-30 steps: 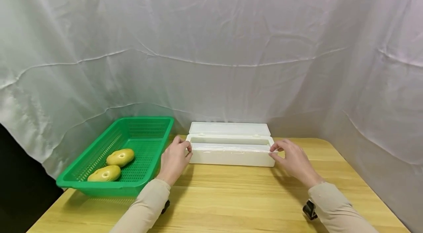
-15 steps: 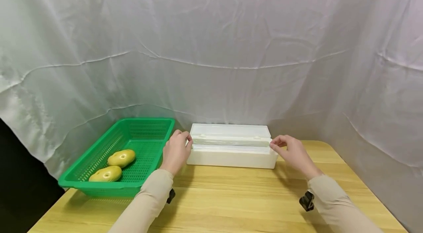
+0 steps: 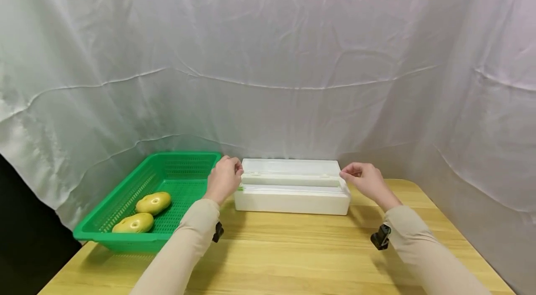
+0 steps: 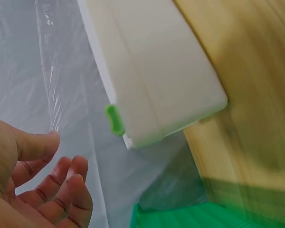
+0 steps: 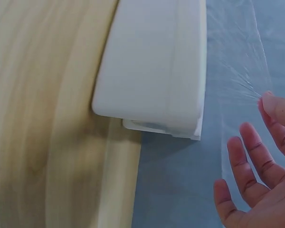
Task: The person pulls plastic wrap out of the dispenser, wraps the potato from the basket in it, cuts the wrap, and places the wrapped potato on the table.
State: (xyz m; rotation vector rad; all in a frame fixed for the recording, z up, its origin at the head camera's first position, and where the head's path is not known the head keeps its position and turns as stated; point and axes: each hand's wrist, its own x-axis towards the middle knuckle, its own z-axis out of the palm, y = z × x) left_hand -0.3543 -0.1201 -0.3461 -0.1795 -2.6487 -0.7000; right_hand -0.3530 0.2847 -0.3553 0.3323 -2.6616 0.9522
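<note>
A white cling film dispenser box (image 3: 291,202) stands at the back of the table, its lid (image 3: 291,166) tilted back. Clear cling film (image 4: 53,90) stretches above the box between both hands. My left hand (image 3: 224,177) pinches one corner of the film between thumb and forefinger, off the box's left end. At the other end, my right hand (image 3: 366,182) pinches the opposite corner, where the film (image 5: 249,83) gathers into creases. The other fingers of both hands are loosely bent. A small green slider (image 4: 115,119) shows on the box's left end.
To the left, a green plastic basket (image 3: 121,238) holds two yellow mangoes (image 3: 153,203) (image 3: 134,223). It sits near the table's (image 3: 289,253) left edge. A grey-white cloth (image 3: 268,53) hangs behind and along the right side.
Both hands have risen from the box's front top edge to beside its raised lid, drawing the film upward. The box and basket stay about where they were; the view has shifted slightly.
</note>
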